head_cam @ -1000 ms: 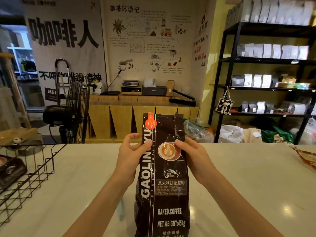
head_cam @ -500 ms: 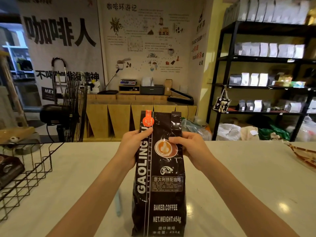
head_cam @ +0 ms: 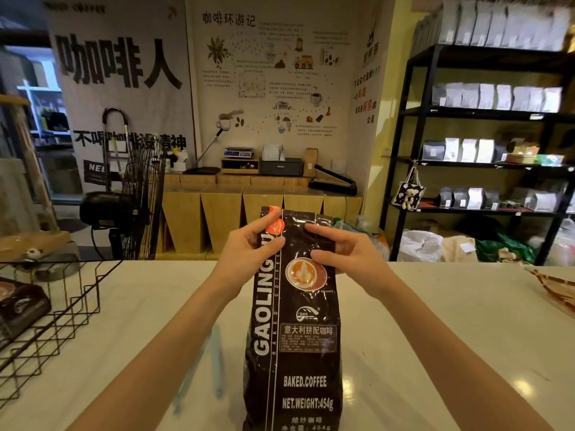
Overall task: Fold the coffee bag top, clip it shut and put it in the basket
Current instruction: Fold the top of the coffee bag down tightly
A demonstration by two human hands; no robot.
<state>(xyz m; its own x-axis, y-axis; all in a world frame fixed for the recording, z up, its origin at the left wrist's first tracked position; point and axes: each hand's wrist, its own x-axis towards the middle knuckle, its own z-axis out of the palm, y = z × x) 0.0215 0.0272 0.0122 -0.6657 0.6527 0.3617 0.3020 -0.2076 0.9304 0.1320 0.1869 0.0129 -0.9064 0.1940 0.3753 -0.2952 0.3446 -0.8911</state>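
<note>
A tall dark coffee bag (head_cam: 295,337) stands upright on the white counter (head_cam: 451,337) in front of me. My left hand (head_cam: 249,248) pinches its upper left corner, fingers over the orange round label. My right hand (head_cam: 339,248) grips the upper right side, thumb on the front. The bag's flat top edge sticks up straight above both hands. A pale blue clip (head_cam: 214,362) lies on the counter just left of the bag, partly behind my left forearm. The black wire basket (head_cam: 62,309) stands at the left edge of the counter.
Another dark bag (head_cam: 21,303) lies inside the basket. A striped paper bag (head_cam: 557,290) lies at the counter's right edge. Beyond the counter are a black fan (head_cam: 137,197), wooden cabinets and a black shelf rack (head_cam: 485,157) with bags.
Both hands have slid up the bag from around the latte picture to just under its top edge. The bag stays upright in the same place.
</note>
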